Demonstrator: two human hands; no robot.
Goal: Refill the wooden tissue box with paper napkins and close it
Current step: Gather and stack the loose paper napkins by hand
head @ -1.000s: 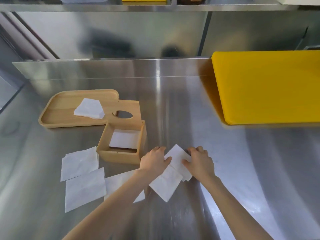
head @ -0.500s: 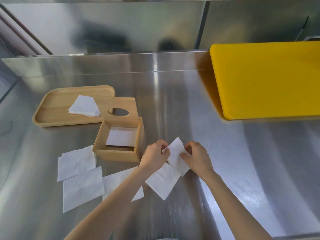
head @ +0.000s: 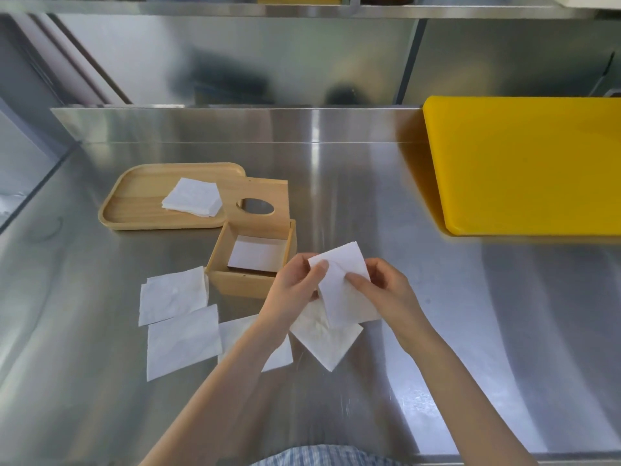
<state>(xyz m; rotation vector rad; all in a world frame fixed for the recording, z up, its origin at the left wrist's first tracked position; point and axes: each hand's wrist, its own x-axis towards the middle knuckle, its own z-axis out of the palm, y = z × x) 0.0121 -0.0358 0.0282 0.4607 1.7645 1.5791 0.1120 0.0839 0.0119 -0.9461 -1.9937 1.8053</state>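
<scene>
Napkin (head: pixel 346 284), flat on the counter a second ago, is now lifted, pinched between left hand (head: pixel 295 287) and right hand (head: pixel 386 290) just beside the open wooden tissue box (head: pixel 250 280); likely goes in next.

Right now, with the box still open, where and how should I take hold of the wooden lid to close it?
Grip the wooden lid by its far free edge, coming from above and behind the wooden tissue box. It leans back from the box's rear wall, its oval hole facing up, its far corner over the wooden tray. Its near edge meets the box, probably at a hinge, so only the far edge swings forward.
</scene>
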